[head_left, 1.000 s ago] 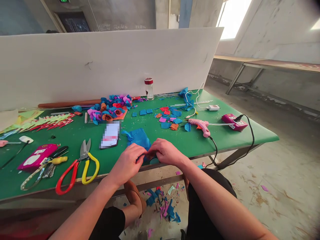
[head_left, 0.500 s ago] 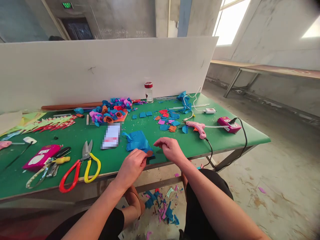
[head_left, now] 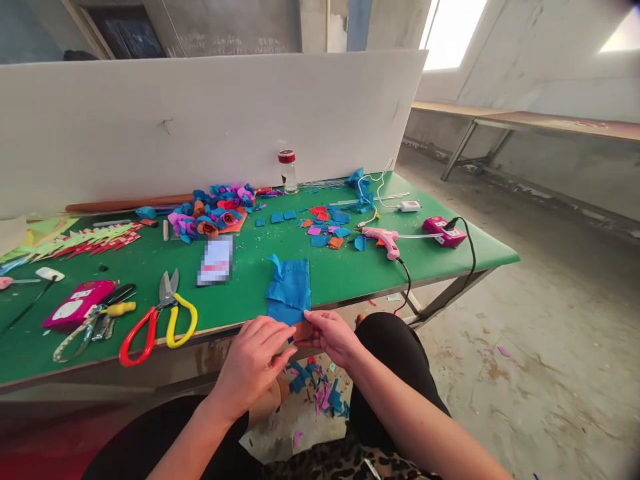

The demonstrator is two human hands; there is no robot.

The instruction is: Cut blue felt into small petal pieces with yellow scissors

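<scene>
green tabletop (head_left: 345, 277) bears blue sheets (head_left: 291, 283) before white board (head_left: 225, 127) and grey wall (head_left: 265, 23).

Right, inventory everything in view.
Table: one, green, centre.
Board: one, white, behind.
Jar: one, clear, back centre.
Paper flowers: many, multicoloured, back left.
Fringed paper: several, multicoloured, left.
Phone: one, white screen, left.
Scissors: one, red and yellow, front left.
Power sockets: two, magenta, left and right.
Glue gun: one whole, pink, right.
Charger: one, white, back right.
Paper scraps: many, multicoloured, table and floor.
Paper sheets: count unclear, blue, front centre.
Small piece: one, brown, between hands.
Left hand, right hand: two, bare, front centre.
</scene>
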